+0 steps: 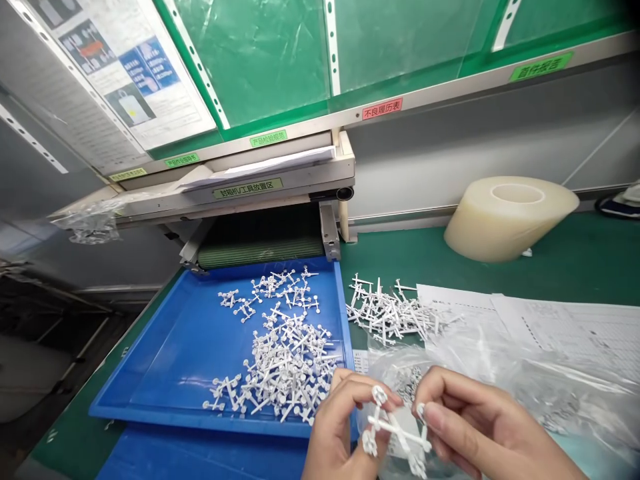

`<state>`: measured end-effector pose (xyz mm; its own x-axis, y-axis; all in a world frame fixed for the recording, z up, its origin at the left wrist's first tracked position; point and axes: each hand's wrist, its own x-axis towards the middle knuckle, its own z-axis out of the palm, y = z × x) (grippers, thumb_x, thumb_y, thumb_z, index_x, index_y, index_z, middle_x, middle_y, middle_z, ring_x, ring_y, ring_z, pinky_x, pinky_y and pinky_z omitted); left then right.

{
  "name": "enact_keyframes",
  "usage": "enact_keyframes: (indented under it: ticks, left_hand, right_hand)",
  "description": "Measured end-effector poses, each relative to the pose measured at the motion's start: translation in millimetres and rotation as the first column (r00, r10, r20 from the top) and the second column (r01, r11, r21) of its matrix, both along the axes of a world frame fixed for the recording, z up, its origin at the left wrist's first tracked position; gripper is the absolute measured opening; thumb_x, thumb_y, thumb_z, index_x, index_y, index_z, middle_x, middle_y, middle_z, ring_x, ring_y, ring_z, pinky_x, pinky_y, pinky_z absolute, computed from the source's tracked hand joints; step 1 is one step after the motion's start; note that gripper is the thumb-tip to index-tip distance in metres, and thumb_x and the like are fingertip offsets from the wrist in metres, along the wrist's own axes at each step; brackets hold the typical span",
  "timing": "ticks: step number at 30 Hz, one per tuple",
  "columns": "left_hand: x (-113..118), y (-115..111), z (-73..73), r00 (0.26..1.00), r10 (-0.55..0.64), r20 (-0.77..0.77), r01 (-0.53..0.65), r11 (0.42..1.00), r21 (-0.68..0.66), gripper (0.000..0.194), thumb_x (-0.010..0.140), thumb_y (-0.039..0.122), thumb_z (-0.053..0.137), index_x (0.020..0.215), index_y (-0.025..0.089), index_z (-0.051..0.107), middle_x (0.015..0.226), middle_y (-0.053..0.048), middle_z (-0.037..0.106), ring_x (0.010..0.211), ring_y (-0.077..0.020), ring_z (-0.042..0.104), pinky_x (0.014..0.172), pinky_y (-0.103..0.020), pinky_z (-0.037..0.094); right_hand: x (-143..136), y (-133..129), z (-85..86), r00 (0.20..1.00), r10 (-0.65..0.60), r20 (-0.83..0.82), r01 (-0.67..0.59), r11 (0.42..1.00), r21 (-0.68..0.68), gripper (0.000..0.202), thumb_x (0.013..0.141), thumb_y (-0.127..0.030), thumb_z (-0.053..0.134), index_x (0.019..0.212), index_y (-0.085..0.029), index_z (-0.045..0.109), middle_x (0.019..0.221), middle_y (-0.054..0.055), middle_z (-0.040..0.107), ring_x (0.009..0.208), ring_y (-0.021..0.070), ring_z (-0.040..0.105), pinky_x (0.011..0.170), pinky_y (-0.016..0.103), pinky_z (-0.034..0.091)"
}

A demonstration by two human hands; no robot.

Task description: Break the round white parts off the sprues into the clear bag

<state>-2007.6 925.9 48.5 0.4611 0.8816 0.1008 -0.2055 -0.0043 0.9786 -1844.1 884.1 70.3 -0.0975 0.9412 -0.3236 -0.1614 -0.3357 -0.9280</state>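
Note:
Between my two hands is a white plastic sprue (400, 430) with thin crossing arms and small round parts at its ends. My left hand (345, 420) is closed on its left side, thumb and fingers pinching it. On the other side, my right hand (475, 423) pinches a small round end between thumb and forefinger. A heap of similar white branched pieces (290, 363) lies in the blue tray (165, 360) to the left. Bare white sticks (387, 310) are piled on the green table beyond my hands. Behind and below the hands, a clear plastic bag (415, 363) contains small greyish parts.
A conveyor belt (260, 233) ends at the tray's far edge, under a labelled shelf (250, 187). A large roll of clear film (480, 220) stands at the back right. Printed sheets (550, 327) and another plastic bag (560, 393) lie on the right.

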Motion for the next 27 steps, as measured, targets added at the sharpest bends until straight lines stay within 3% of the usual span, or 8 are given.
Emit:
enact_keyframes:
  ticks: [3,7,13,16,20,23,25,27]
  left_hand:
    - [-7.5,-4.0,3.5,0.995,-0.085,0.058,0.093,0.984,-0.155,0.036,0.073,0.047,0.067,0.1,0.024,0.062,0.102,-0.006,0.059,0.072,-0.0129,0.048,0.066,-0.024,0.036]
    - [-8.3,-8.3,4.1,0.983,-0.151,0.104,0.176,0.936,-0.305,0.039,0.07,0.042,0.073,0.101,0.022,0.061,0.092,-0.005,0.061,0.066,-0.0102,0.048,0.063,-0.023,0.037]
    - [-5.5,-3.6,-0.4,0.994,-0.109,-0.026,0.109,0.994,0.001,0.025,0.077,0.041,0.066,0.092,0.023,0.066,0.088,-0.005,0.058,0.077,-0.0169,0.052,0.067,-0.025,0.039]
    - [-7.8,-2.8,-2.5,0.993,-0.104,-0.056,0.107,0.993,0.049,0.025,0.076,0.042,0.066,0.093,0.023,0.067,0.088,-0.006,0.059,0.078,-0.0186,0.054,0.068,-0.027,0.041]
    - [-7.5,-7.4,-8.6,0.997,0.012,-0.072,-0.022,0.99,-0.142,0.035,0.071,0.041,0.071,0.101,0.023,0.065,0.087,-0.006,0.061,0.08,-0.0195,0.056,0.071,-0.028,0.043]
    - [-4.1,-10.5,-12.9,0.996,0.078,-0.051,-0.089,0.963,-0.254,0.044,0.069,0.039,0.074,0.11,0.025,0.061,0.087,-0.005,0.063,0.08,-0.0182,0.058,0.072,-0.027,0.045]
    - [-1.9,-11.5,-13.9,0.995,0.091,-0.04,-0.098,0.959,-0.267,0.041,0.069,0.039,0.074,0.106,0.024,0.064,0.083,-0.004,0.064,0.077,-0.0168,0.058,0.072,-0.026,0.045]
    - [-0.8,-12.0,-13.5,0.994,0.099,-0.038,-0.106,0.957,-0.27,0.037,0.069,0.04,0.074,0.101,0.023,0.067,0.081,-0.004,0.065,0.074,-0.0157,0.058,0.072,-0.026,0.046]
  right_hand:
    - [-1.3,-0.3,1.4,0.997,-0.041,0.07,0.042,0.999,-0.013,0.038,0.075,-0.057,0.06,0.065,-0.021,0.054,0.051,-0.005,0.045,0.046,0.0091,0.032,0.044,0.023,0.023]
    - [-4.8,-1.3,-0.3,0.995,-0.059,0.082,0.06,0.998,-0.006,0.041,0.073,-0.059,0.06,0.062,-0.02,0.053,0.051,-0.007,0.039,0.048,0.009,0.029,0.046,0.024,0.02]
    - [-4.4,-2.6,-11.5,0.995,0.008,-0.096,-0.014,0.998,-0.068,0.042,0.072,-0.056,0.063,0.061,-0.019,0.047,0.048,-0.009,0.03,0.046,0.0077,0.02,0.045,0.023,0.013]
    - [-4.5,-2.5,-17.4,0.984,0.033,-0.178,-0.054,0.992,-0.112,0.042,0.072,-0.057,0.062,0.063,-0.02,0.046,0.046,-0.01,0.031,0.044,0.0073,0.017,0.043,0.022,0.012]
    - [-9.9,-6.0,-24.6,0.984,-0.117,0.133,0.107,0.991,0.077,0.035,0.075,-0.052,0.061,0.063,-0.02,0.056,0.053,-0.004,0.044,0.05,0.0111,0.037,0.048,0.023,0.028]
    - [-18.2,-12.7,-30.9,0.87,-0.327,0.369,0.21,0.923,0.324,0.018,0.081,-0.037,0.06,0.07,-0.024,0.066,0.061,0.0,0.056,0.058,0.0163,0.05,0.055,0.027,0.037]
    - [-22.4,-16.3,-34.7,0.808,-0.452,0.378,0.248,0.842,0.479,0.009,0.08,-0.027,0.062,0.075,-0.026,0.069,0.067,0.001,0.062,0.063,0.0188,0.055,0.061,0.029,0.04]
    - [-23.2,-17.2,-36.7,0.805,-0.507,0.308,0.324,0.811,0.488,0.005,0.078,-0.025,0.064,0.076,-0.027,0.068,0.073,0.002,0.064,0.066,0.0185,0.056,0.063,0.028,0.043]
